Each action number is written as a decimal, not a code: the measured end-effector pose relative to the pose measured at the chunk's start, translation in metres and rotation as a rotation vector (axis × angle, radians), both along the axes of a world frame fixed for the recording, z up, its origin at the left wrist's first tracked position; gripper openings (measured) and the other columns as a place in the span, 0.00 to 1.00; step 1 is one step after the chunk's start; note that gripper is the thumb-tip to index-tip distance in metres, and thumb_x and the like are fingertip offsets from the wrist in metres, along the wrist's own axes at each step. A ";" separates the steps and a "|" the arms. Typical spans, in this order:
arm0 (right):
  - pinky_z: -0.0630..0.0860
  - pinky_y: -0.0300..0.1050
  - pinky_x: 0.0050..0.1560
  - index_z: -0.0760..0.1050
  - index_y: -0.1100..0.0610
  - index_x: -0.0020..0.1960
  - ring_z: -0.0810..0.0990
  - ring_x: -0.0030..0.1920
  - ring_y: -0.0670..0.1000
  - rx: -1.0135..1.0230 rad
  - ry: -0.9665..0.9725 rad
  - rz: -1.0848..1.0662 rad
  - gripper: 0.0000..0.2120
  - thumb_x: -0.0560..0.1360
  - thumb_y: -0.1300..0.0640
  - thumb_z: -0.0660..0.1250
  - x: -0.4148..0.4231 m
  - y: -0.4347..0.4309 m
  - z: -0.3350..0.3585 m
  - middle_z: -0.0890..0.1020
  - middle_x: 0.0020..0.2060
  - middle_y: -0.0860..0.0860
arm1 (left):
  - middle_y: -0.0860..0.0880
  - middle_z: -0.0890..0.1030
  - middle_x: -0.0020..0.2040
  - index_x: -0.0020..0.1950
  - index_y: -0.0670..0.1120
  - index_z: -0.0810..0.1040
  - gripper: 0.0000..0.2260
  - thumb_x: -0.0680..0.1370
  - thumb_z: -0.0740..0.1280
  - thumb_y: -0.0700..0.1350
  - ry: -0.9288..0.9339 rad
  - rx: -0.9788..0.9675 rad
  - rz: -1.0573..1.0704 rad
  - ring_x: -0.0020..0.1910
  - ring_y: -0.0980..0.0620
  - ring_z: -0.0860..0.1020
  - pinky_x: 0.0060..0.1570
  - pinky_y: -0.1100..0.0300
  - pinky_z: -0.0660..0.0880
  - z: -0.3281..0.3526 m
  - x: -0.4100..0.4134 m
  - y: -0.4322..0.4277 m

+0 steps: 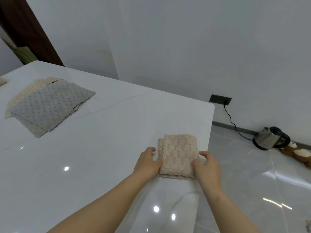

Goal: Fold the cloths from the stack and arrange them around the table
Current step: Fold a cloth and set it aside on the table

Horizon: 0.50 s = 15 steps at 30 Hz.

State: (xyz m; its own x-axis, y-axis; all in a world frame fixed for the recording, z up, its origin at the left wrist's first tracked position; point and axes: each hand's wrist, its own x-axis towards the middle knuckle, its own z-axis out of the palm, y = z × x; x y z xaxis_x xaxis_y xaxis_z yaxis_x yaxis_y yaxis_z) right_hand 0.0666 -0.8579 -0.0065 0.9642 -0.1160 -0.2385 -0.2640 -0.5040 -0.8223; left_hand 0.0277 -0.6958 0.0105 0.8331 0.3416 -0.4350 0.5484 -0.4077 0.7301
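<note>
White walls [185,39] meet a glossy floor [244,165] where a corded kettle [271,137] sits.

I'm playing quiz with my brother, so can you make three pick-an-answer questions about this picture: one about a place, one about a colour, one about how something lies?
1. Where is the kettle? A on a chair; B on the floor by the wall; C on a shelf.
2. What colour is the top cloth of the stack? A grey; B red; C blue.
3. How is the beige cloth between the left hand and right hand? A rolled up; B hanging in the air; C folded on the table.
1 B: it stands on the floor. 2 A: it looks grey. 3 C: its layers lie flat.
</note>
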 end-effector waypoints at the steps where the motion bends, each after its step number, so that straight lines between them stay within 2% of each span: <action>1: 0.66 0.48 0.63 0.73 0.60 0.61 0.70 0.62 0.55 -0.038 -0.049 0.034 0.17 0.72 0.63 0.63 -0.001 0.003 0.005 0.74 0.61 0.56 | 0.49 0.69 0.66 0.70 0.48 0.63 0.22 0.77 0.63 0.44 -0.023 0.003 0.010 0.53 0.54 0.71 0.52 0.63 0.67 0.002 -0.002 0.003; 4: 0.65 0.43 0.60 0.74 0.58 0.58 0.70 0.61 0.53 -0.094 -0.112 0.143 0.13 0.74 0.63 0.62 -0.005 0.020 0.016 0.74 0.59 0.54 | 0.50 0.71 0.62 0.67 0.49 0.66 0.18 0.78 0.62 0.45 -0.042 -0.001 0.006 0.55 0.53 0.71 0.55 0.61 0.69 0.007 -0.006 0.017; 9: 0.74 0.49 0.56 0.75 0.56 0.57 0.75 0.54 0.52 -0.103 -0.084 0.242 0.12 0.74 0.60 0.61 -0.018 0.065 0.027 0.76 0.56 0.52 | 0.56 0.74 0.47 0.64 0.51 0.71 0.13 0.79 0.59 0.46 -0.081 -0.017 -0.070 0.45 0.57 0.73 0.47 0.64 0.69 0.015 -0.020 0.052; 11: 0.74 0.48 0.56 0.74 0.56 0.57 0.76 0.54 0.51 -0.080 -0.089 0.284 0.12 0.74 0.59 0.61 -0.025 0.087 0.029 0.77 0.54 0.51 | 0.57 0.75 0.47 0.63 0.52 0.72 0.13 0.78 0.60 0.47 -0.096 0.017 -0.086 0.47 0.57 0.74 0.49 0.64 0.70 0.017 -0.026 0.073; 15: 0.66 0.38 0.54 0.73 0.53 0.56 0.71 0.54 0.46 -0.049 -0.080 0.363 0.10 0.75 0.58 0.61 -0.040 0.138 0.028 0.74 0.52 0.46 | 0.58 0.75 0.46 0.60 0.52 0.73 0.11 0.78 0.61 0.48 -0.102 0.065 -0.080 0.48 0.56 0.75 0.50 0.62 0.72 0.017 -0.043 0.124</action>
